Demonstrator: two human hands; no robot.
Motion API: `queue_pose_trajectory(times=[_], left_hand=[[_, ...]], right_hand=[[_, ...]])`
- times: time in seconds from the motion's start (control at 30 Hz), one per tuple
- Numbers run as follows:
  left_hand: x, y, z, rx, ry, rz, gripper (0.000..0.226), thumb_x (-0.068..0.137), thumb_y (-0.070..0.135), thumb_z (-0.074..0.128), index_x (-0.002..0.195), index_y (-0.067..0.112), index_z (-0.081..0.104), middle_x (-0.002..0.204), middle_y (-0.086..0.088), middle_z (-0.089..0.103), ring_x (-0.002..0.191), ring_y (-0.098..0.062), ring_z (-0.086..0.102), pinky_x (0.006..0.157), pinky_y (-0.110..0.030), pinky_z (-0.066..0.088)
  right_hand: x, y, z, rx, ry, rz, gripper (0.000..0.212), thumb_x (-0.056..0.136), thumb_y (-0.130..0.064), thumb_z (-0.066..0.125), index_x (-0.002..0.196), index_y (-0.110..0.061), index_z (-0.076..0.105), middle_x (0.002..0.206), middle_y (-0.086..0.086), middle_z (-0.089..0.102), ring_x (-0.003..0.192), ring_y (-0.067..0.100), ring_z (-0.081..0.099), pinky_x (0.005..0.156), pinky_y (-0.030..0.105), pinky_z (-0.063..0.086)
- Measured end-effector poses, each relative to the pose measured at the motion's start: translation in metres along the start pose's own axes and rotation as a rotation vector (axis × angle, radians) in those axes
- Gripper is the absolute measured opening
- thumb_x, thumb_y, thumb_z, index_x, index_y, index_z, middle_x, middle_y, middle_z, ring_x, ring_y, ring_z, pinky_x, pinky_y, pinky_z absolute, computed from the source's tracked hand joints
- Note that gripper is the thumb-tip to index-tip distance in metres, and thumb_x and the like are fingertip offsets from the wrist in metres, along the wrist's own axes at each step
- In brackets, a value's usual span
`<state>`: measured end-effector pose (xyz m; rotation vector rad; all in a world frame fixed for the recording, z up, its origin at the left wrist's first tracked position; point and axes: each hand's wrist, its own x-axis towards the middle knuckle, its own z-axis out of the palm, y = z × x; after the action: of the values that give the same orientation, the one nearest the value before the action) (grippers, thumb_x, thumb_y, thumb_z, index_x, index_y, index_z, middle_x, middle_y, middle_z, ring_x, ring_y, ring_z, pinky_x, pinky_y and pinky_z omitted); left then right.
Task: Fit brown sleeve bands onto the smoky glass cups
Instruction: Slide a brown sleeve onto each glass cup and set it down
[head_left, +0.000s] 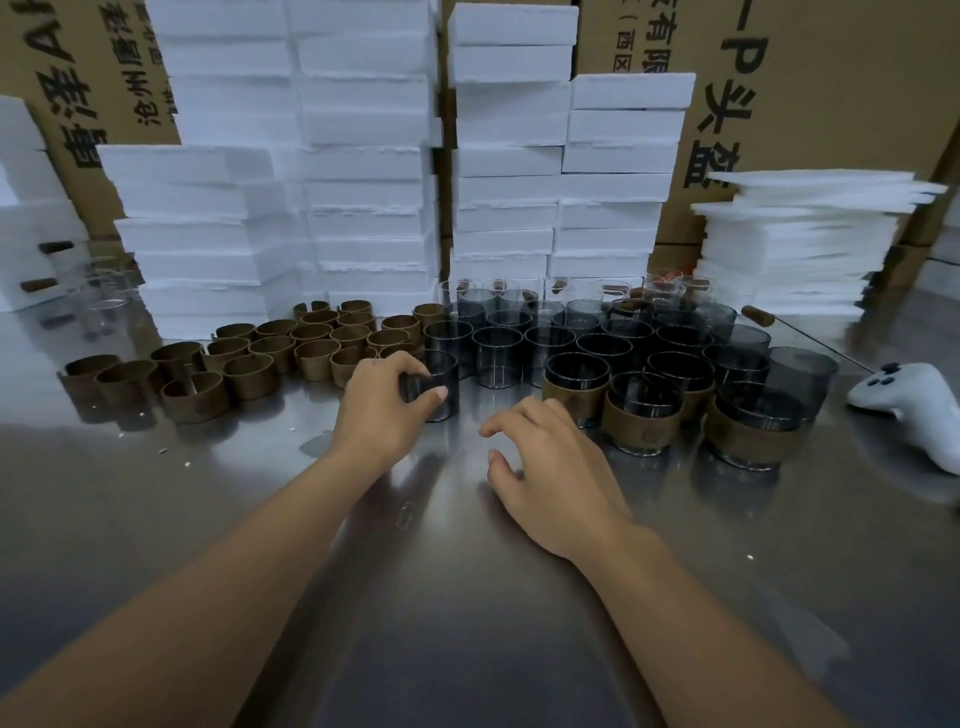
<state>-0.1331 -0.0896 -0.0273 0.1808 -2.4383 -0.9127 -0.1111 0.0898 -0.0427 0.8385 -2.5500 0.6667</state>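
Nearest, the right forearm (701, 613) and the left forearm (208, 571) reached forward, low over the steel table (467, 649), angling in toward each other. The right hand (545, 467) hovered palm down just above the table, its fingers loosely curled and holding nothing. A little farther on, the left hand (382, 410) grasped one unbanded cup (436, 387) standing upright on the table, with the thumb on its near wall and the fingers curled over the rim. The cup looked rigid, smooth-walled and breakable, probably slippery in bare fingers, so a grip around the wall or rim, leaving the lower body free, seemed best for sliding a band up from the base. The bands (249, 371) stood on edge in a loose cluster to the left; they looked light and slightly flexible, each split by a gap, and likely best pinched at the edge and eased open. Behind the held cup stood the bare cups (545, 338) in packed rows, and to the right the banded cups (644, 423), already finished. A white controller (909, 410) lay at the far right. Beyond rose stacked foam slabs (363, 156) and cardboard boxes (831, 78).
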Motion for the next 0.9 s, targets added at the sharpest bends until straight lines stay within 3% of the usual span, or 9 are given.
queue_pose_trajectory(times=[0.1, 0.2, 0.33, 0.43, 0.5, 0.57, 0.63, 0.77, 0.9], left_hand=[[-0.014, 0.001, -0.008, -0.083, 0.028, 0.008, 0.014, 0.085, 0.023, 0.070, 0.079, 0.026, 0.058, 0.091, 0.001, 0.064, 0.091, -0.018, 0.056, 0.073, -0.025, 0.037], [-0.031, 0.005, -0.018, -0.159, 0.045, 0.078, 0.023, 0.084, 0.021, 0.071, 0.073, 0.034, 0.056, 0.086, 0.010, 0.063, 0.090, -0.011, 0.055, 0.071, -0.013, 0.035], [-0.052, 0.014, -0.029, -0.318, 0.125, 0.145, 0.024, 0.083, 0.019, 0.071, 0.078, 0.037, 0.057, 0.092, 0.006, 0.064, 0.091, -0.007, 0.057, 0.076, -0.002, 0.036], [-0.062, 0.021, -0.034, -0.425, 0.083, 0.211, 0.021, 0.083, 0.017, 0.071, 0.083, 0.035, 0.061, 0.094, 0.007, 0.065, 0.097, -0.012, 0.061, 0.088, -0.015, 0.042], [-0.065, 0.025, -0.035, -0.466, 0.032, 0.257, 0.020, 0.084, 0.016, 0.071, 0.086, 0.034, 0.062, 0.096, 0.007, 0.065, 0.099, -0.012, 0.062, 0.092, -0.024, 0.045], [-0.068, 0.028, -0.035, -0.521, 0.005, 0.284, 0.021, 0.084, 0.015, 0.071, 0.087, 0.034, 0.063, 0.096, 0.007, 0.066, 0.098, -0.010, 0.063, 0.093, -0.026, 0.046], [-0.070, 0.029, -0.033, -0.533, -0.010, 0.281, 0.021, 0.084, 0.016, 0.071, 0.089, 0.035, 0.063, 0.099, 0.007, 0.066, 0.101, -0.010, 0.062, 0.095, -0.030, 0.047], [-0.072, 0.028, -0.028, -0.502, -0.047, 0.232, 0.023, 0.085, 0.021, 0.069, 0.101, 0.036, 0.062, 0.111, 0.011, 0.064, 0.108, -0.004, 0.058, 0.096, -0.024, 0.044], [-0.074, 0.029, -0.031, -0.457, 0.018, 0.309, 0.027, 0.092, 0.019, 0.062, 0.116, 0.030, 0.060, 0.123, 0.014, 0.057, 0.120, -0.002, 0.051, 0.100, -0.016, 0.038]], right_hand=[[-0.001, -0.001, -0.001, 0.003, -0.006, 0.006, 0.029, 0.095, -0.027, 0.049, 0.123, -0.024, 0.055, 0.118, -0.008, 0.050, 0.113, 0.009, 0.038, 0.084, 0.026, 0.040], [-0.001, -0.003, -0.001, 0.053, 0.024, 0.032, 0.039, 0.094, -0.034, 0.052, 0.132, -0.025, 0.047, 0.124, -0.008, 0.051, 0.119, 0.011, 0.042, 0.090, 0.028, 0.039], [-0.002, -0.010, 0.001, 0.324, 0.026, 0.140, 0.083, 0.079, -0.061, 0.061, 0.146, -0.034, 0.020, 0.137, -0.014, 0.044, 0.125, 0.005, 0.041, 0.097, 0.027, 0.036], [-0.003, -0.021, 0.005, 0.489, 0.030, 0.158, 0.094, 0.072, -0.067, 0.063, 0.146, -0.036, 0.014, 0.137, -0.022, 0.041, 0.124, -0.003, 0.039, 0.097, 0.021, 0.034], [-0.003, -0.028, 0.007, 0.634, 0.074, 0.164, 0.083, 0.071, -0.063, 0.067, 0.140, -0.040, 0.026, 0.129, -0.030, 0.046, 0.118, -0.012, 0.043, 0.091, 0.011, 0.035], [-0.003, -0.032, 0.009, 0.749, 0.115, 0.182, 0.057, 0.074, -0.051, 0.072, 0.119, -0.051, 0.038, 0.113, -0.039, 0.053, 0.108, -0.019, 0.048, 0.081, 0.001, 0.038], [-0.002, -0.033, 0.009, 0.817, 0.134, 0.204, 0.046, 0.077, -0.037, 0.075, 0.106, -0.049, 0.042, 0.101, -0.042, 0.056, 0.099, -0.023, 0.050, 0.074, -0.003, 0.037], [-0.001, -0.029, 0.013, 0.855, 0.114, 0.238, 0.047, 0.079, -0.031, 0.074, 0.118, -0.032, 0.048, 0.103, -0.022, 0.062, 0.096, -0.014, 0.056, 0.075, 0.004, 0.043], [0.000, -0.028, 0.015, 0.859, 0.151, 0.249, 0.049, 0.077, -0.034, 0.074, 0.118, -0.025, 0.049, 0.101, -0.019, 0.063, 0.095, -0.010, 0.059, 0.078, 0.006, 0.045]])
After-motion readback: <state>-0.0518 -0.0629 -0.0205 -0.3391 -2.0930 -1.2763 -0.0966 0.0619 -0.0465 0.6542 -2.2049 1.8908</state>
